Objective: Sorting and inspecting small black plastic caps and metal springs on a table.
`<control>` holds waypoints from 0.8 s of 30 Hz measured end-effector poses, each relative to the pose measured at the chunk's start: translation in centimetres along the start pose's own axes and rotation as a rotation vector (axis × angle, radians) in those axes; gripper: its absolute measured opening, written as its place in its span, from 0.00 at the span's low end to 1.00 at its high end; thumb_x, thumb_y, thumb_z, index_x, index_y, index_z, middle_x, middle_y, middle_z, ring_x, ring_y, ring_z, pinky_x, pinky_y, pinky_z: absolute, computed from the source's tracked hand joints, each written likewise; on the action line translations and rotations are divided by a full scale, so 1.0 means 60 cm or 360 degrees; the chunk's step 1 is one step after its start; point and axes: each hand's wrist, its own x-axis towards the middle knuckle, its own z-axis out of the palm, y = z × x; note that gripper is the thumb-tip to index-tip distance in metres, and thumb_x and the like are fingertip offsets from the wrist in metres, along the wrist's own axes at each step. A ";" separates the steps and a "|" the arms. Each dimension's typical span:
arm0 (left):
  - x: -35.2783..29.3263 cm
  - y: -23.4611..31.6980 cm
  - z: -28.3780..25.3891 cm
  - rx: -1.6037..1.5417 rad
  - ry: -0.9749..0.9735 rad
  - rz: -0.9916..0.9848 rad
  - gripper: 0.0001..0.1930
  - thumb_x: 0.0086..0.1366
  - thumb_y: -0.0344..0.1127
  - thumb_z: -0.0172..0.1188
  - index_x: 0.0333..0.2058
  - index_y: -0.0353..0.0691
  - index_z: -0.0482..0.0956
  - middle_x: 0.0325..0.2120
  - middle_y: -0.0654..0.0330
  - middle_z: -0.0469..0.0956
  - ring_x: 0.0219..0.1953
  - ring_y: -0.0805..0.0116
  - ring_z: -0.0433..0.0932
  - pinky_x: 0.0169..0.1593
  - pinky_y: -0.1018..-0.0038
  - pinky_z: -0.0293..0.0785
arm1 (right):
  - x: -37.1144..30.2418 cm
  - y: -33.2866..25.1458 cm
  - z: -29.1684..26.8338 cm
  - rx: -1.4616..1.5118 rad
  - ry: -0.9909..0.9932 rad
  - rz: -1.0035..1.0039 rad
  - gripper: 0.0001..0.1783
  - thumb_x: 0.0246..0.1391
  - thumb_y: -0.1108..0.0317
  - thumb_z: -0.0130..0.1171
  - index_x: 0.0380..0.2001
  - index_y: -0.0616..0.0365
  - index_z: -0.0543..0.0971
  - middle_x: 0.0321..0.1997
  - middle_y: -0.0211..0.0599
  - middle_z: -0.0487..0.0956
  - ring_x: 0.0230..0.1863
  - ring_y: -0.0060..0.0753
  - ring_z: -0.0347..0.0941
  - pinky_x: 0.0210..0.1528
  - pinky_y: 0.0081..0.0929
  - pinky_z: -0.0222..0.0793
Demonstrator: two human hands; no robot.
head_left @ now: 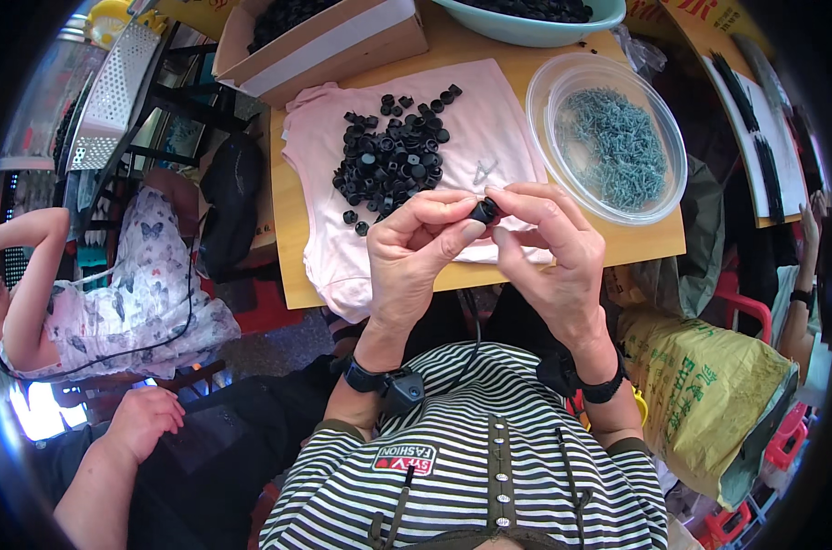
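At six o'clock, nearest of all, a striped shirt (462, 495) is filling the view. Right in the middle, the left hand (405, 246) is pinching a small black part (483, 212) between its thumb and first finger. The right hand (562, 252) is curling loosely, its first finger reaching the top of the black part and its thumb resting a bit lower; I cannot tell if it is gripping anything. Both hands are hovering over the edge of a pink cloth (313, 174) that is covering part of a wooden table (659, 240). At twelve o'clock from the hands, a few thin silver bits (485, 170) are lying on the cloth. At ten o'clock, a messy heap of black parts (388, 156) is sitting on it. At two o'clock, a clear round tub (567, 156) is holding many blue-grey screws (617, 147). Farther off, at twelve o'clock, a pale green bowl (562, 28) is holding dark bits (544, 9), and at eleven o'clock a cardboard box (342, 50) is holding some too. Way out at nine o'clock, a person (33, 293) in a butterfly dress (132, 293) is bending one arm
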 end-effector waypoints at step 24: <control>0.032 0.012 -0.036 0.0368 0.0403 0.0114 0.13 0.69 0.35 0.52 0.43 0.32 0.79 0.38 0.58 0.80 0.40 0.74 0.77 0.46 0.79 0.71 | 0.168 -0.008 -0.008 -0.0793 -0.0088 -0.0247 0.11 0.44 0.72 0.64 0.34 0.59 0.78 0.31 0.40 0.76 0.28 0.38 0.74 0.30 0.29 0.70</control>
